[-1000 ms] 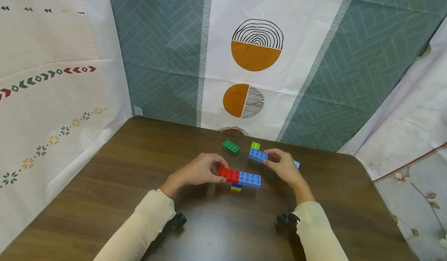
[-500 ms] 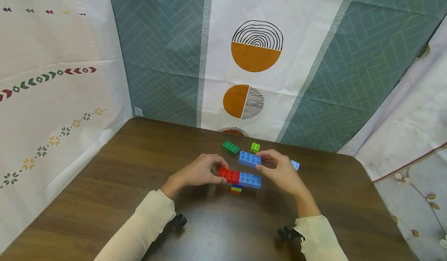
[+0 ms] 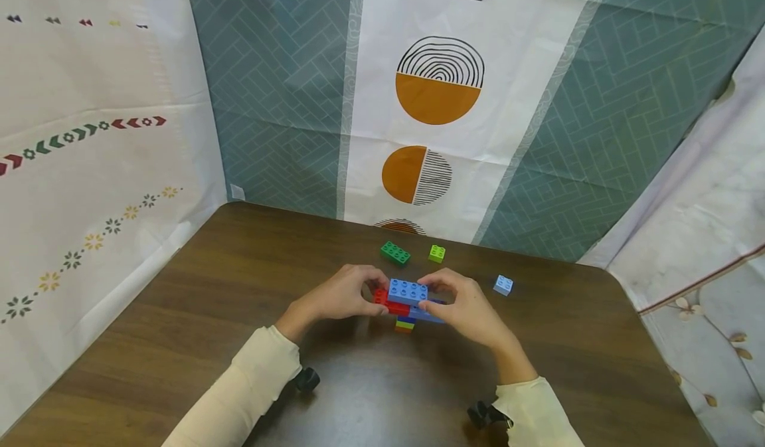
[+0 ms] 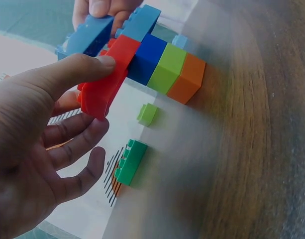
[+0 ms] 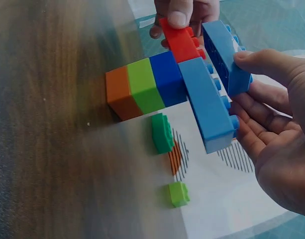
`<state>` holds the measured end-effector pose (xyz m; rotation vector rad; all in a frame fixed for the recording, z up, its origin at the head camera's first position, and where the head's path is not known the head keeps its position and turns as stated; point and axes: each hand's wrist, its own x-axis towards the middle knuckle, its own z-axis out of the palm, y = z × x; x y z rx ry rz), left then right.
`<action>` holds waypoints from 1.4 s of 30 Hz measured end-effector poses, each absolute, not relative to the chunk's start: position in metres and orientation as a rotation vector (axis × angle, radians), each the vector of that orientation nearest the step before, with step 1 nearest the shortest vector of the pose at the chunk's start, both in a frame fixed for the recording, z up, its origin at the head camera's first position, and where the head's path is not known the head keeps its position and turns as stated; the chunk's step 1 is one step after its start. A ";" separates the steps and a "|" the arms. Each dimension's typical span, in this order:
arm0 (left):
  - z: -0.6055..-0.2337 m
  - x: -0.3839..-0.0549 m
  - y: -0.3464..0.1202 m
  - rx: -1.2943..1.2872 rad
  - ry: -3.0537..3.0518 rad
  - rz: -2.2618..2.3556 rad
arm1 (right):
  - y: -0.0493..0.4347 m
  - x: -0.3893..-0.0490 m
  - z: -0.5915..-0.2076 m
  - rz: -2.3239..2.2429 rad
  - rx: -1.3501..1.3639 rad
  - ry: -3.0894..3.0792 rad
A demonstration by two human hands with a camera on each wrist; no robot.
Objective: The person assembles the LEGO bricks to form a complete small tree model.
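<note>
My left hand (image 3: 340, 293) grips the red toy brick (image 4: 115, 74) between thumb and fingers. That brick sits side by side with a blue brick (image 5: 207, 107) on top of a column of dark blue (image 5: 167, 79), lime (image 5: 145, 86) and orange (image 5: 121, 92) bricks, which stands on the table. In my right hand (image 3: 469, 306) another blue brick (image 3: 408, 291) is pinched by one end. It hovers over the red and blue pair, studs up, with a gap visible beneath it in the right wrist view.
Behind the column lie a green brick (image 3: 395, 252) and a small lime brick (image 3: 437, 254). A small light blue brick (image 3: 503, 285) is off to the right. Patterned cloth (image 3: 287, 135) hangs along the back edge of the brown table (image 3: 239, 287).
My right hand has brought its blue brick leftward and nearer, from beside the small lime brick to over the column. The left hand stays on the red brick.
</note>
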<state>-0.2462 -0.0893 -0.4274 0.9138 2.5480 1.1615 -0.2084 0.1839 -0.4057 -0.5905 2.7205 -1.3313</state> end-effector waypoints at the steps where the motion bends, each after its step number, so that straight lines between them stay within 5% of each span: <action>1: -0.427 -0.246 -0.089 0.910 2.547 1.161 | 0.184 -0.209 -0.407 -1.329 -0.594 2.720; 42: -0.430 -0.247 -0.086 0.936 2.596 1.136 | 0.177 -0.206 -0.417 -1.282 -0.696 2.807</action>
